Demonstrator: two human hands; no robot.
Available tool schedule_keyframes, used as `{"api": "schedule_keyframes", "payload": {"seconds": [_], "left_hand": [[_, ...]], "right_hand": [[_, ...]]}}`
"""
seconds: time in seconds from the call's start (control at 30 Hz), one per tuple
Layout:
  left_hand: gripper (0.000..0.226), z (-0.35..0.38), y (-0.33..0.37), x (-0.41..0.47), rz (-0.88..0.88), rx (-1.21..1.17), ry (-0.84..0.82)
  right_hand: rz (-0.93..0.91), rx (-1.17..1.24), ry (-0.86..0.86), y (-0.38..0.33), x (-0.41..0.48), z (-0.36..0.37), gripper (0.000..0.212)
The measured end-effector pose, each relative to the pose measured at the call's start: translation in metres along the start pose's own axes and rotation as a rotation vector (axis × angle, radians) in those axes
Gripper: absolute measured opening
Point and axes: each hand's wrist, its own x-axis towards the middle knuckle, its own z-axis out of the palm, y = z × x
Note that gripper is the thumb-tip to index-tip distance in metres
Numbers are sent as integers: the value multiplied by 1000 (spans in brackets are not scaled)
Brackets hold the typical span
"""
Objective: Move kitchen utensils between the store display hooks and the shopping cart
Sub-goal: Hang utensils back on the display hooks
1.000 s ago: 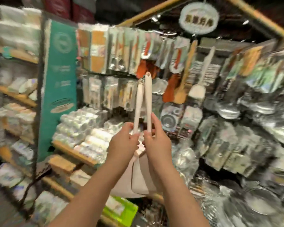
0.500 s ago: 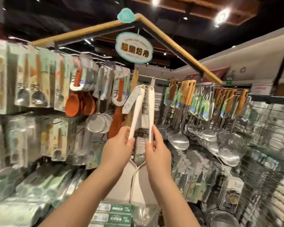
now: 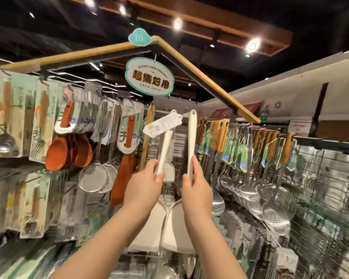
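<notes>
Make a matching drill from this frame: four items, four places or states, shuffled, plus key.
Items
1. white spatulas
2. oval sign
3. brown spoons
4. perforated steel skimmers

Places or states
A. hanging on the rack at the picture's right
B. hanging under the peak of the wooden frame
C. held handle-up, one in the left hand, one in the right hand
D. hanging on the rack at the picture's left

Pairs: 1-C, 2-B, 3-D, 4-A
</notes>
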Motion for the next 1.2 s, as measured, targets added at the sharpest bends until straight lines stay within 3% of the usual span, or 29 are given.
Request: {"api": "schedule_keyframes", "payload": {"seconds": [0.73, 1.03, 1.2], "left_hand": [[28, 13, -8, 46, 17, 64, 74], [22, 17, -21, 39, 10, 74, 60], [22, 22, -25, 26, -26, 28, 28]], "right_hand": [[16, -155, -70, 5, 80, 17, 52], [140, -209, -214, 34, 94, 48, 73], [216, -255, -221, 54, 88, 45, 67]]}}
